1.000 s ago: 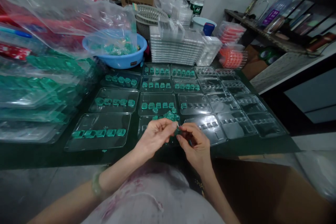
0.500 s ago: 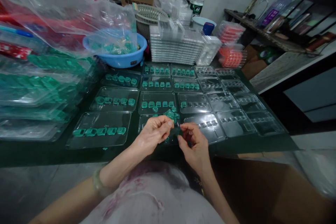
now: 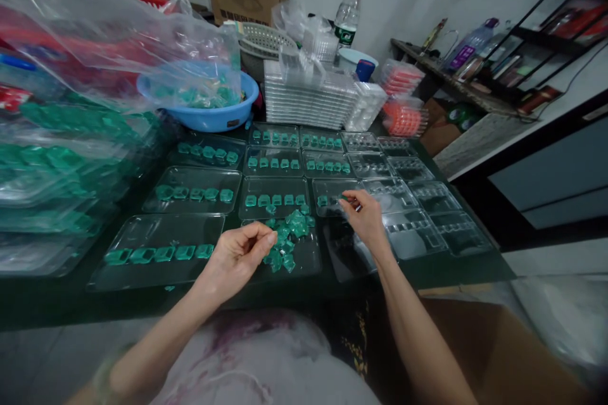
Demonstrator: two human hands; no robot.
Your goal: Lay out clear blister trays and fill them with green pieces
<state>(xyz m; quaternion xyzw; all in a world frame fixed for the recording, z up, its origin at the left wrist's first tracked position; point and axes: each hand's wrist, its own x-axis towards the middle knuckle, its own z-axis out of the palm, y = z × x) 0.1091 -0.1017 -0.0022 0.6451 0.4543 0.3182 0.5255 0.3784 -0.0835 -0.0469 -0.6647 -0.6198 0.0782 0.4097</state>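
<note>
My right hand (image 3: pixel 365 215) pinches a small green translucent piece (image 3: pixel 342 198) over the clear plastic tray (image 3: pixel 327 210) in the middle. That tray's row has a green piece in its left slot. My left hand (image 3: pixel 244 256) is closed in a pinch; whatever its fingertips hold is hidden. Beside it, a loose heap of green pieces (image 3: pixel 297 224) lies on another clear tray. Trays on the left and centre, such as the front left tray (image 3: pixel 142 280), carry rows of green pieces. On the right, trays (image 3: pixel 413 237) show bare slots.
A blue basin (image 3: pixel 204 119) of green pieces stands at the back left, partly under a plastic bag (image 3: pixel 166 38). Filled trays (image 3: pixel 47 183) are stacked at left. Behind the rows are stacked clear trays (image 3: pixel 308 98), a water bottle (image 3: pixel 349 16) and red-filled packs (image 3: pixel 403 117).
My right hand has moved forward and right, from near the heap to the middle tray. My left hand has drawn away leftward, uncovering the heap. The view has shifted slightly.
</note>
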